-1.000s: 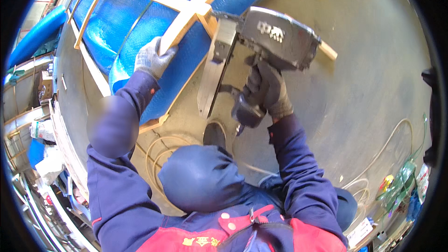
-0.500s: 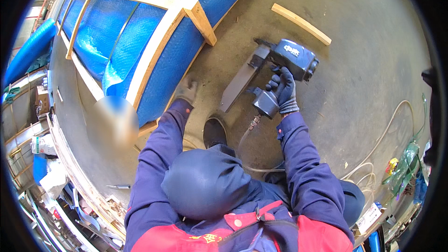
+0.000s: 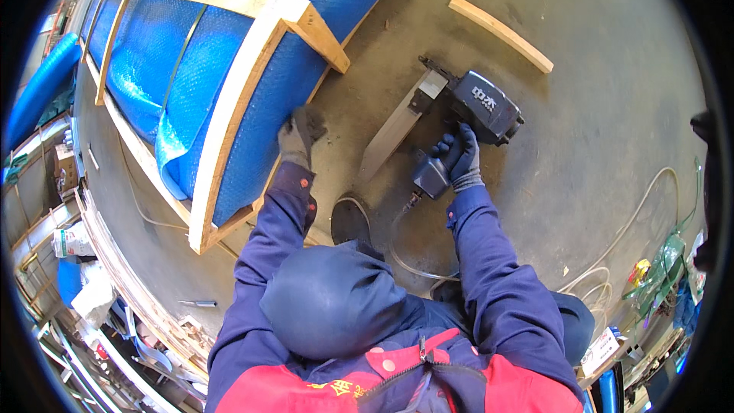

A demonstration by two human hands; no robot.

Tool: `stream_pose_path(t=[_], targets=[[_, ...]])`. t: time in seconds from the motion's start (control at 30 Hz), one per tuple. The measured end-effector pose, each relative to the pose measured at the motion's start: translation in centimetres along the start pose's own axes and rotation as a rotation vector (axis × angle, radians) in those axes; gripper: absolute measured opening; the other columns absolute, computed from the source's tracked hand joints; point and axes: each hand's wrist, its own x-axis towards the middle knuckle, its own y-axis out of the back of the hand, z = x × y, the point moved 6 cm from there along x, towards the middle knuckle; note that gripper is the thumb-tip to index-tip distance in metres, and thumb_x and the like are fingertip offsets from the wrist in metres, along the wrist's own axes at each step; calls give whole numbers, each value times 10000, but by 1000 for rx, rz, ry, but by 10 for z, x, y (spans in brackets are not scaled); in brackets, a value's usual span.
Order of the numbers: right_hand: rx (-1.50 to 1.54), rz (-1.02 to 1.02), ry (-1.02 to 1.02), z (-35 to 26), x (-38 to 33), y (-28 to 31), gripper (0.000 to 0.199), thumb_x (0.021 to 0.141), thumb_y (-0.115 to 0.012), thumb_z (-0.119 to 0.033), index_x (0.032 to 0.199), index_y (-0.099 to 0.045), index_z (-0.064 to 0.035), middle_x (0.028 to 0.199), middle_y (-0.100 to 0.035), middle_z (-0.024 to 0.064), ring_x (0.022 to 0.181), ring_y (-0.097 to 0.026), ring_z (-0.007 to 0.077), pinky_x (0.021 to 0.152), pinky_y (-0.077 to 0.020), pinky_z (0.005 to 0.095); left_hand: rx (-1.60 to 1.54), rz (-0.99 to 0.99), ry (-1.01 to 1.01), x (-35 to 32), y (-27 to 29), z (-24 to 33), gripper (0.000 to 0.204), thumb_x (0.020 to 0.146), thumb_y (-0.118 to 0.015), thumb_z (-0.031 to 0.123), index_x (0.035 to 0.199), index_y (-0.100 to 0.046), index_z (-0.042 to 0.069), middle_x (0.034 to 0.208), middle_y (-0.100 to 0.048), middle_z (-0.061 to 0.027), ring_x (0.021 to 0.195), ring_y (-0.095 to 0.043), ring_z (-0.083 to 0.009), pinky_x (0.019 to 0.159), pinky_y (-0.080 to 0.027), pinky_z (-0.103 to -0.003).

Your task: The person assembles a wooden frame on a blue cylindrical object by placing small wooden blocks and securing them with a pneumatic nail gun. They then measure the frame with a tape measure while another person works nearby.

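While the right hand (image 3: pixel 463 162) grips the black nail gun (image 3: pixel 485 107), to the right of the blue-wrapped crate (image 3: pixel 264 116), the left hand (image 3: pixel 295 140) is near that crate's side; whether it's closed, I can't tell.

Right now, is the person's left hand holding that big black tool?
No, the fingers gripping the black tool belong to the right hand.

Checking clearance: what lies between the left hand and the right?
In the head view: the magazine of the pneumatic nail gun, plus grey floor.
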Motion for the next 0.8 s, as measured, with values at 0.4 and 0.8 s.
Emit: stream_pose_path(t=[0.4, 0.8], targets=[[-3, -5, -26, 0, 2, -2, 337, 968, -664, -418, 1142, -625, -133, 759, -578, 41, 683, -582, 213, 705, -524, 426, -74, 25, -58, -12, -2, -15, 738, 1030, -491, 579, 1431, -494, -40, 1366, -606, -184, 1162, -631, -340, 1053, -513, -468], [-13, -5, -38, -1, 6, 9, 332, 979, -665, -404, 1159, -659, -125, 797, -628, 61, 685, -617, 225, 711, -554, 453, -694, 187, 16, -13, 98, -44, 425, 788, -909, 360, 1012, -708, 61, 880, -740, -75, 806, -723, -215, 785, -648, -354]])
